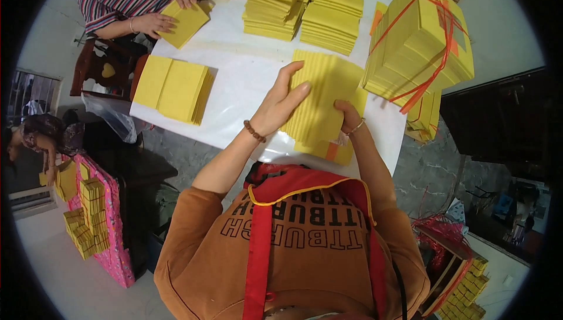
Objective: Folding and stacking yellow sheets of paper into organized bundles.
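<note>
At the far left, small stacks of yellow paper (88, 217) sit on a pink patterned cloth (114, 249) on the floor. On the white table (246, 68), a loose pile of square yellow sheets (175, 88) lies near the left edge, while a co-worker in a striped top presses both hands (170, 12) onto another yellow sheet bundle (186, 24) at the far corner. Your left hand (281, 100), fingers spread, lies flat on the top left of a fanned stack of thin yellow paper sheets (322, 100) in front of you. Your right hand (349, 118) curls at the stack's lower right edge, thumb on top, pinching the sheets. Behind it stand tall piles of yellow paper (305, 3). At the right, a thick block of yellow paper tied with red plastic string (419, 44) rests just beside your stack.
</note>
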Motion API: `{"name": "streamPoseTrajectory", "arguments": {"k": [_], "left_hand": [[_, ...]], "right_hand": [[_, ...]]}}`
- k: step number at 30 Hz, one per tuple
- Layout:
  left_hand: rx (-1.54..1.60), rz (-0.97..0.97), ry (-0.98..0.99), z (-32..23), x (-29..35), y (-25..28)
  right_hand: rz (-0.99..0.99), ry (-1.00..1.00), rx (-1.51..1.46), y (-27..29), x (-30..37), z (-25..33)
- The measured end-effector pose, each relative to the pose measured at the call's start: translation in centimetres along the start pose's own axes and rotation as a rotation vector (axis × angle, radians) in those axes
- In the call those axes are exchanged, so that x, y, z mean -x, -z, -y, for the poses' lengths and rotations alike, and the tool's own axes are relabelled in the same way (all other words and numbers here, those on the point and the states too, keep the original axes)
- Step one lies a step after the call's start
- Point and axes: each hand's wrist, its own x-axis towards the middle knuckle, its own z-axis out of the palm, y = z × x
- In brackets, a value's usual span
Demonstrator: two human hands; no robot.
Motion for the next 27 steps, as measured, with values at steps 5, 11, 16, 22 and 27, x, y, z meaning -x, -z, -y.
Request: {"name": "streamPoseTrajectory", "arguments": {"k": [5,11,16,22,27], "left_hand": [[0.231,-0.05,0.075,1.1,-1.4,-0.8],[0.436,-0.137,0.092,2.9,-4.5,-2.1],[0.505,-0.128,0.174,2.1,-8.6,-2.0],[0.865,-0.038,0.141,3.3,-15.2,-0.8],[0.758,-0.035,0.147,4.1,-20.6,0.2]], "right_hand": [[-0.102,-0.004,0.3,-1.8,-0.7,3.5],[-0.157,-0.081,0.329,-2.2,-1.4,6.8],[-0.286,-0.077,0.364,-1.3,-3.0,9.2],[-0.252,0.218,-0.016,0.8,-3.7,9.9],[-0.269,0.343,0.039,0.0,-5.8,11.8]]}}
